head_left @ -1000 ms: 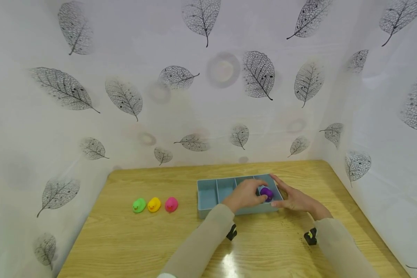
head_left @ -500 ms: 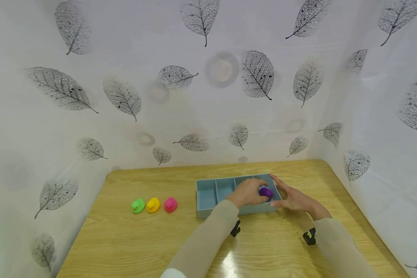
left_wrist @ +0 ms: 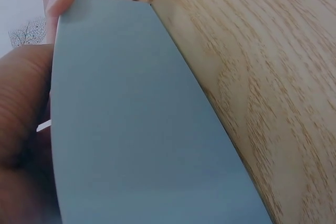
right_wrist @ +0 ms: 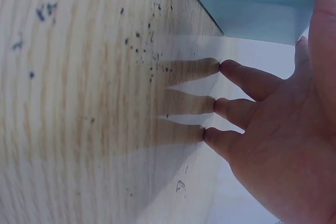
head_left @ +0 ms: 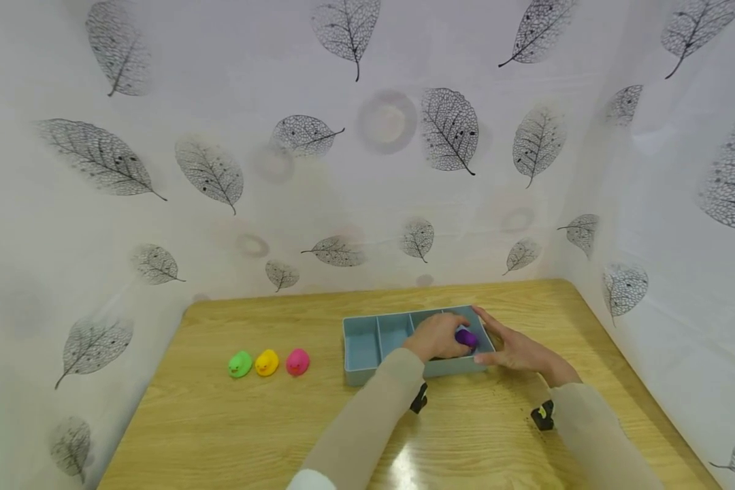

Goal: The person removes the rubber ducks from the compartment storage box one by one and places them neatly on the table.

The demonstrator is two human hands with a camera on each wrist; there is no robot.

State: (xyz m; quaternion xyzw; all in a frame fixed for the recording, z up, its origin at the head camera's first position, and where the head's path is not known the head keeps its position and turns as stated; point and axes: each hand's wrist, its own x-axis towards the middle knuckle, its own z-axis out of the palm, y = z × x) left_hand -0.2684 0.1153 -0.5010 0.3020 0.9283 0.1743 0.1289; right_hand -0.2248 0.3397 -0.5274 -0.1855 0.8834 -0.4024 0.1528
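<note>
A grey-blue divided box [head_left: 360, 374] stands on the wooden table, with compartments in a row. In the head view my left hand [head_left: 436, 336] reaches over its front wall into the rightmost compartment. Thumb and fingers there hold a purple rubber duck [head_left: 466, 338], partly hidden by the hand. At the box's right end, my right hand [head_left: 517, 347] grips between the front and back corners with thumb and index finger. The right wrist view shows the other right-hand fingers [right_wrist: 231, 111] with tips down on the table. In the left wrist view the box wall [left_wrist: 131, 103] hides most of the compartment.
Left of the box, a green duck [head_left: 240, 365], a yellow duck [head_left: 267, 363] and a pink duck [head_left: 297, 362] sit in a row. A leaf-patterned white curtain [head_left: 367, 204] encloses the table's back and sides. Dark specks mark the wooden table [right_wrist: 79, 103] near my right hand.
My left forearm has shifted slightly right, and the left hand has closed in further over the purple duck. The right hand stays at the box's end. The whole view has drifted a little.
</note>
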